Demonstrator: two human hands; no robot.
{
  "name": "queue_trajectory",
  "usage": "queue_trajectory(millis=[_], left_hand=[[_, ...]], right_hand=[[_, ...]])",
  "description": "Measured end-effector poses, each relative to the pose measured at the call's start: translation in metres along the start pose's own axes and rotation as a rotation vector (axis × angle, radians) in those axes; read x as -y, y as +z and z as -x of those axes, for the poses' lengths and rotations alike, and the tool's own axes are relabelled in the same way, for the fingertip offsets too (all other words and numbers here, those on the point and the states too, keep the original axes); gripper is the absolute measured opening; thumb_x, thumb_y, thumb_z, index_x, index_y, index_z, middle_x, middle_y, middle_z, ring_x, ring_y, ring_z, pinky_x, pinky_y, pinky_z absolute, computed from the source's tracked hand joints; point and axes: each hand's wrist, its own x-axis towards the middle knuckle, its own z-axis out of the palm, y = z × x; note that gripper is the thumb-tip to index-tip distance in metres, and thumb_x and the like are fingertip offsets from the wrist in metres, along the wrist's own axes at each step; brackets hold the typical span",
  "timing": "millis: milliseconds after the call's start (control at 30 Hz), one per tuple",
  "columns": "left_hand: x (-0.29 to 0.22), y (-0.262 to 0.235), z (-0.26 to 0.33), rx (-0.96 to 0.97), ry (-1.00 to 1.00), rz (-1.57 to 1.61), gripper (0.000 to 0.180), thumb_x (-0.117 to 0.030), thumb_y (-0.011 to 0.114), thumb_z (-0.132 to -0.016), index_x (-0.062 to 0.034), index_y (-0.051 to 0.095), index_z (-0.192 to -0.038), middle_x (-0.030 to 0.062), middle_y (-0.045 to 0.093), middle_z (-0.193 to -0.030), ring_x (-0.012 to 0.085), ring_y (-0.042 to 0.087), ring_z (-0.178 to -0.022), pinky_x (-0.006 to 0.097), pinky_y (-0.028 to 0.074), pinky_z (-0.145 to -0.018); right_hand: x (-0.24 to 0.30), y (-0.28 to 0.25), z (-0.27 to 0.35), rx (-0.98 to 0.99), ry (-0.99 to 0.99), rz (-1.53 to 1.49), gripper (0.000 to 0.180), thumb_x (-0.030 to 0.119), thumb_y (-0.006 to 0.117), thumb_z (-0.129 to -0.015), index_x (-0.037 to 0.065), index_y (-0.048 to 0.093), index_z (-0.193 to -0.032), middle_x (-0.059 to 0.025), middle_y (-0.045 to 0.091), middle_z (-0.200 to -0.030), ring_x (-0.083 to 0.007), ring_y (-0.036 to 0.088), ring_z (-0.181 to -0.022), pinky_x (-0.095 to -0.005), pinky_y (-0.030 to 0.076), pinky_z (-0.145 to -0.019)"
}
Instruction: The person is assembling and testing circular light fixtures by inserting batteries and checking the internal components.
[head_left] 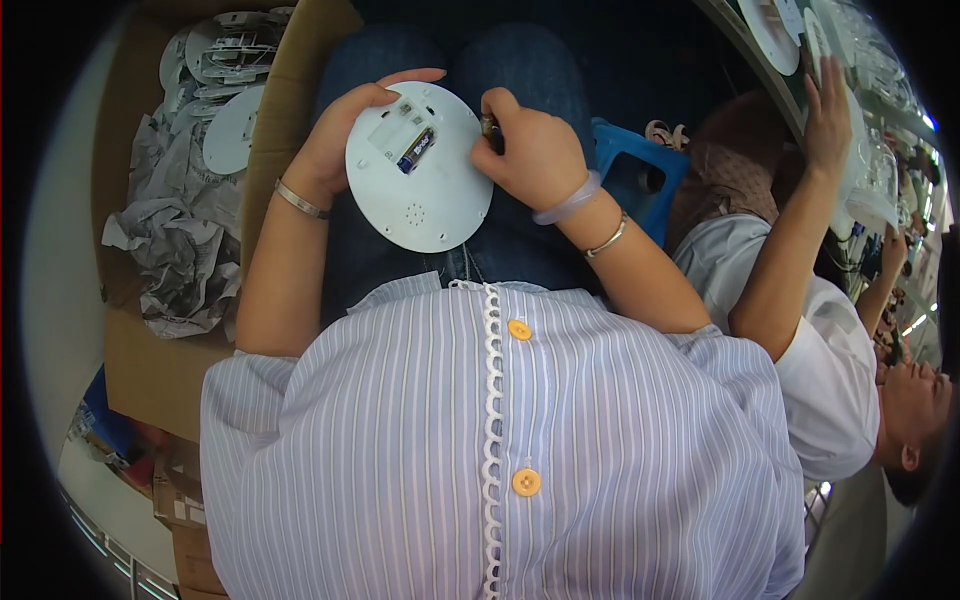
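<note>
My left hand (335,135) grips the upper left rim of a round white plastic plate (415,195), its thumb on the face. The plate is tilted over my lap, with a cluster of small speaker holes and several screw holes. A dark blue battery (416,150) lies in a slot near its middle, beside a recess. Just off the plate's right edge, my right hand (540,150) is closed, thumb and forefinger pinching a small dark and gold thing (491,132). The fingers cover most of that thing, so its kind is unclear.
At my left stands an open cardboard box (270,130) with crumpled paper (180,235) and several white round plates (235,130). To my right are a blue plastic stool (640,165) and a co-worker (800,330) whose raised hand is at a bench with clear plastic parts.
</note>
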Motion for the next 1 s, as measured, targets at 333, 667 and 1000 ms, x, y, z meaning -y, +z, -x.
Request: queue_trajectory(millis=[333, 667, 1000], left_hand=[[0.003, 0.005, 0.012, 0.063, 0.126, 0.044, 0.053, -0.019, 0.038, -0.074, -0.0006, 0.032, -0.124, 0.0153, 0.046, -0.114, 0.0208, 0.049, -0.102, 0.028, 0.039, -0.087], [0.001, 0.016, 0.017, 0.074, 0.219, -0.007, 0.059, -0.027, 0.039, -0.071, -0.0018, 0.031, -0.124, 0.0156, 0.044, -0.116, 0.0219, 0.047, -0.104, 0.029, 0.038, -0.088], [-0.002, 0.03, 0.008, 0.073, 0.155, -0.042, 0.054, -0.027, 0.038, -0.073, -0.0024, 0.034, -0.121, 0.0144, 0.045, -0.113, 0.0215, 0.046, -0.105, 0.029, 0.037, -0.088]], right_hand=[[0.0, -0.016, -0.001, 0.439, 0.38, -1.747, 0.018, 0.015, 0.041, -0.084, 0.003, 0.051, -0.094, -0.0057, 0.058, -0.072, -0.0053, 0.043, -0.042, -0.0146, 0.032, -0.036], [0.035, -0.015, 0.008, 0.099, -0.022, -0.724, 0.017, 0.015, 0.056, -0.075, 0.004, 0.054, -0.088, -0.0044, 0.054, -0.072, -0.0111, 0.05, -0.059, -0.0199, 0.042, -0.055], [0.05, -0.006, 0.003, 0.014, -0.152, -0.435, 0.013, 0.012, 0.059, -0.068, 0.008, 0.051, -0.077, -0.0097, 0.057, -0.067, -0.024, 0.057, -0.056, -0.0287, 0.045, -0.05]])
